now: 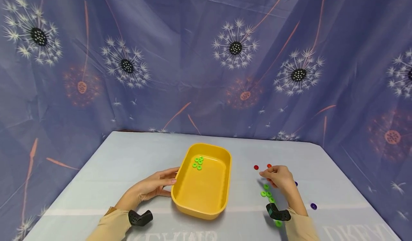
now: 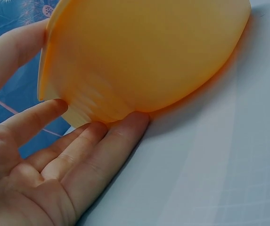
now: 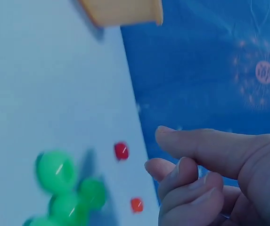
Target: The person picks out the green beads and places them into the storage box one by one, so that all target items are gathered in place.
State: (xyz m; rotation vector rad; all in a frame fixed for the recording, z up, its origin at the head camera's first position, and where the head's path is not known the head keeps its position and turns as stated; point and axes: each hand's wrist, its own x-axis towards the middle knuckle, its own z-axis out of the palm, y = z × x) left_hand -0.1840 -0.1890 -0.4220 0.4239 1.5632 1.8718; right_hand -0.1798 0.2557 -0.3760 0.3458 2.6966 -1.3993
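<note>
At the left side of a yellow plastic tray, my left hand grips the wall. Its thumb lies over the rim while the other fingers touch the outside and lower edge, as the left wrist view shows. Several small green rings lie together inside the tray. My right hand hovers on the right, above the table, near a dark red bead and an orange-red bead. Thumb and index fingertips stand slightly apart with nothing between them; the other fingers are curled.
Several loose green rings lie on the white table below my right hand, one beside the wrist camera. A dark blue bead lies farther right, another beside the right wrist. A patterned blue curtain hangs behind.
</note>
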